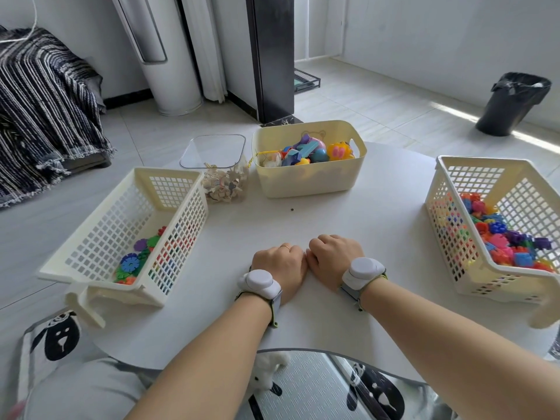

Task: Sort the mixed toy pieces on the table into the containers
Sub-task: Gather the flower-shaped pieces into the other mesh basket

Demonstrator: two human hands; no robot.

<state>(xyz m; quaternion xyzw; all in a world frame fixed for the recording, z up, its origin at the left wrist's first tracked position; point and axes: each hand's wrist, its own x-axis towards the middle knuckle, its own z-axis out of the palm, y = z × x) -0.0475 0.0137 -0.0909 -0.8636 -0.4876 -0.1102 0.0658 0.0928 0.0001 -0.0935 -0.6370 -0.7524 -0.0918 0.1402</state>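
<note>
Left hand [280, 263] and right hand [331, 256] are laid touching, curled into empty fists; colourful plastic toy pieces [500, 237] are heaped in the right white lattice basket [475, 177]

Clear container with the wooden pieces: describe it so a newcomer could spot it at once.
Start at the white table; along its far edge, a white lattice basket sits left and a cream solid-walled bin right. Between them stands the clear container, the only see-through one, holding pale wooden pieces rather than coloured plastic.
</note>
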